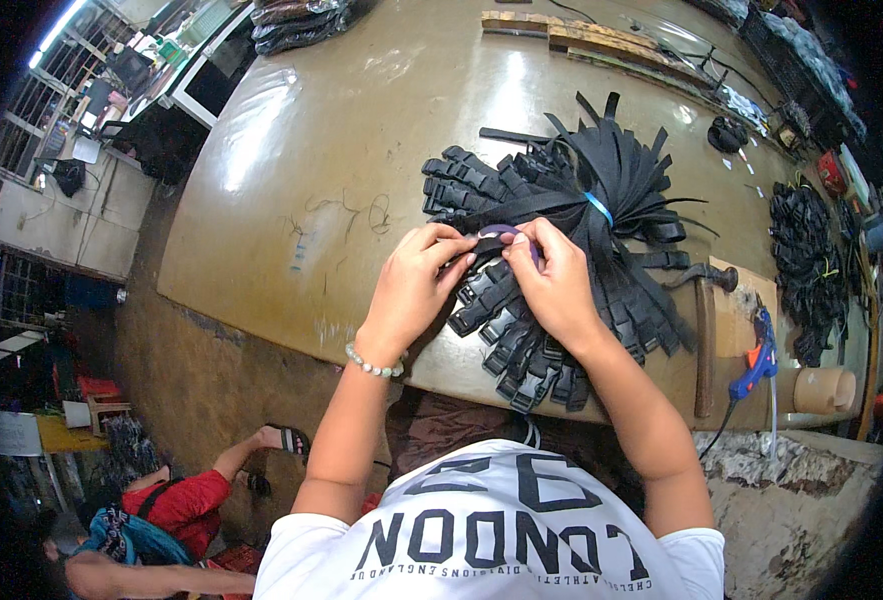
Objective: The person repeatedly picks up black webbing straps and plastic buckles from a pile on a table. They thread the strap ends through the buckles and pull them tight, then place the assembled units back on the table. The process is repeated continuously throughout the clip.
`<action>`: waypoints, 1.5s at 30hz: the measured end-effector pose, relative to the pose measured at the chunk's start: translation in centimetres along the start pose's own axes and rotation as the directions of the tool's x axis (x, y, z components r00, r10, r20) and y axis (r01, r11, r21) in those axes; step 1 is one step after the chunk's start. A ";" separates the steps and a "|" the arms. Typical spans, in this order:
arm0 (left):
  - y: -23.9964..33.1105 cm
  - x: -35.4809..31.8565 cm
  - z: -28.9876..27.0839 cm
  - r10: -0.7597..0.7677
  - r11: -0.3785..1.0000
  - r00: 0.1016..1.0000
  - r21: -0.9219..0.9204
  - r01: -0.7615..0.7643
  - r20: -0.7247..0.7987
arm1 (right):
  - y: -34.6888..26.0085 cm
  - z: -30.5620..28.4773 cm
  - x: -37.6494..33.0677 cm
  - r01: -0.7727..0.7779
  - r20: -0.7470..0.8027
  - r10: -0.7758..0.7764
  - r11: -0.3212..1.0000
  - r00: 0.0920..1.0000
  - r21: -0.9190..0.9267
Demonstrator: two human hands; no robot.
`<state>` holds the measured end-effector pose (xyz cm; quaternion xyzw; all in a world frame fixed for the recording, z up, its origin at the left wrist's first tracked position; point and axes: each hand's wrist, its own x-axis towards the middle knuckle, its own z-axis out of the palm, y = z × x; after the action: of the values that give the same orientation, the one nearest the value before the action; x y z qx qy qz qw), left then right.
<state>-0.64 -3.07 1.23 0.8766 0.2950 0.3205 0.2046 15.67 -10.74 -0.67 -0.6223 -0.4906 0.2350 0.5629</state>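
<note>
Left hand (416, 272): thumb and forefinger look pinched closed on a short black webbing strap piece (488, 244); whether they catch the band too, I can't tell. Right hand (553, 275): thumb and forefinger gripping a dark purple, curved, narrow band (499, 229). From my end the band arcs between the two sets of fingertips, over the near-left edge of a big heap of black flat webbing straps (606, 165), which lies on the shiny brown table (246, 235). Black plastic side-release buckles (476, 290) fan out just below the hands; a light-blue tie (598, 208) cinches the heap.

Step in hand, my read: working the purple band against the strap piece. To do it well, I'd have the left pinch act as the anchor, strap flat and edge square, while the right does the fine guiding. Grip close to the join, since a soft band likely buckles if held far back. Watch for twist before pulling snug; even tension, no yanking. Lift the work slightly clear of the buckles so nothing snags. Fingers cover the join, so I can't confirm alignment.

Right side: wooden-handled hammer (704, 345), blue glue gun with orange trigger (757, 362), both apart from the hands.
</note>
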 end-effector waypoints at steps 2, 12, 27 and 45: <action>-0.7 -0.2 0.4 0.020 1.000 1.000 0.006 -0.020 0.022 | -0.3 -0.3 0.0 0.023 0.034 -0.021 0.998 0.999 -0.063; -0.4 -1.4 0.7 -0.075 0.993 0.996 -0.100 0.070 -0.053 | -1.0 -0.2 -0.1 0.065 0.081 -0.059 0.995 0.995 -0.079; 0.5 0.9 -0.1 -0.066 0.997 0.993 -0.020 0.068 0.094 | -1.5 -1.7 0.0 -0.186 0.112 0.172 0.974 0.979 0.127; 0.9 -0.2 0.8 -0.282 0.949 0.958 -0.132 0.286 0.050 | -1.0 -0.9 -0.2 -0.064 0.028 0.068 0.992 0.997 -0.112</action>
<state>0.17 -4.05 1.05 0.8135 0.3921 0.2939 0.3133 15.97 -11.44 0.45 -0.6647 -0.4910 0.2357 0.5115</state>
